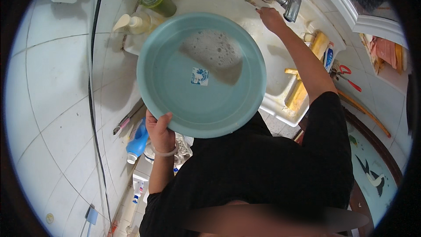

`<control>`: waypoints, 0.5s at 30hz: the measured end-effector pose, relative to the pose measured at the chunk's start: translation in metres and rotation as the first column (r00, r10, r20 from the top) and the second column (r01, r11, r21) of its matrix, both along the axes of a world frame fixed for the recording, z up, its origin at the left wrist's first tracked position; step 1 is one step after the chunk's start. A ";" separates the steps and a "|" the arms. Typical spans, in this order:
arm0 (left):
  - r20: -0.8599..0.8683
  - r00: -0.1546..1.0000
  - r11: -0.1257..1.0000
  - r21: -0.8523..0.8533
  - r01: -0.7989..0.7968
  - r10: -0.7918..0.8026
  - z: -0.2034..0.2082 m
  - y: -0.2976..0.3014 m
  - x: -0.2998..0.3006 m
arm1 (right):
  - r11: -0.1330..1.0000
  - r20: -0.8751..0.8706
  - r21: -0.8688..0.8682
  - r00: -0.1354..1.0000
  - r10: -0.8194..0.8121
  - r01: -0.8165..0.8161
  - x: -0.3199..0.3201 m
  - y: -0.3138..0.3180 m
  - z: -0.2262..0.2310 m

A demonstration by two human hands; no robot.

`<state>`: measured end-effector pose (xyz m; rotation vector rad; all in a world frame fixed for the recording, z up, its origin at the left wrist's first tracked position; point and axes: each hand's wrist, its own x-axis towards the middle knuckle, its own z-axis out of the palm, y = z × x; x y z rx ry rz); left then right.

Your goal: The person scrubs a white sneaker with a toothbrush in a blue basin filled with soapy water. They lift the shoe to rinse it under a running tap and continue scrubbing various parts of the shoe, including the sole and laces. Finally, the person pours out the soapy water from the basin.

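A pale green-blue plastic basin [171,96] is tilted over the near left part of the white sink [210,0]. My left hand [160,129] is closed on its lower left rim, thumb on top. Grey foamy water [215,52] has gathered at the basin's far right side, and a blue-and-white square sticker [199,76] shows on its bottom. My right hand [271,19] reaches into the sink beside the metal faucet [291,2], fingers drawn together. A small dark thing [251,2] lies at the fingertips; whether they hold it is unclear.
Along the sink's far left edge stand several bottles, among them a green pump bottle [158,1] and a cream one [136,23]. Yellow bars [298,94] lie on the right ledge. A blue bottle [138,140] stands below. A black cable [90,83] runs down the tiled wall.
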<state>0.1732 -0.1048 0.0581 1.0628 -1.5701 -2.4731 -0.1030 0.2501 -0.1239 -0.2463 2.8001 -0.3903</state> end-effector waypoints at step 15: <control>0.052 0.998 0.993 -0.111 -0.037 0.043 0.010 -0.012 0.024 | 0.877 0.391 -0.148 0.841 -0.374 0.458 0.043 0.005 -0.144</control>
